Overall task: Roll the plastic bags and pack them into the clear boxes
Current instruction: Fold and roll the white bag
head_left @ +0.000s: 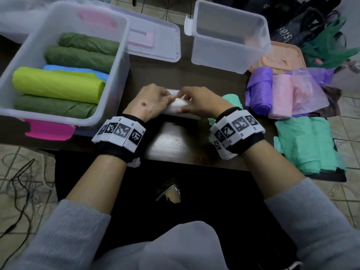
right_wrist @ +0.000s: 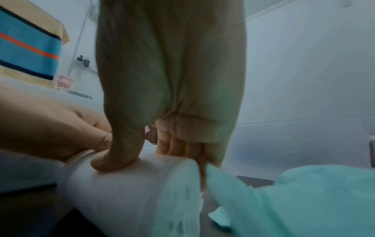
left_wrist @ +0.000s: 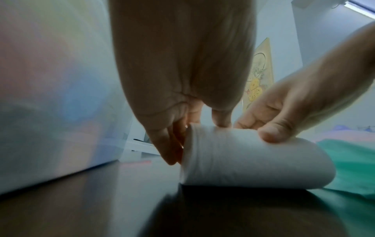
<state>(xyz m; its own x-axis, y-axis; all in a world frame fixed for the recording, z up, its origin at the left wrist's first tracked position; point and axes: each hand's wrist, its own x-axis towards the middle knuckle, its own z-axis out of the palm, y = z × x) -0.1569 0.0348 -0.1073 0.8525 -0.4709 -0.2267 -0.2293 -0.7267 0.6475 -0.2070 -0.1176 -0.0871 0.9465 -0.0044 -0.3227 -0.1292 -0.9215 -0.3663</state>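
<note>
A white plastic bag point(head_left: 180, 106), wound into a thick, soft-sided roll, lies on the dark bench point(head_left: 171, 141) between both hands. The left hand point(head_left: 148, 102) curls its fingers point(left_wrist: 172, 144) over the roll's left end; the right hand point(head_left: 200, 103) presses its thumb on top with fingers point(right_wrist: 178, 147) curled behind, so both grip it. Left of the roll stands a clear box point(head_left: 109, 78) holding green, lime and blue rolls. Beyond the roll, an empty clear box point(head_left: 229, 55). Right of the roll lie mint bags point(head_left: 303, 145), partly hidden by the wrist. The roll's far side is out of sight.
</note>
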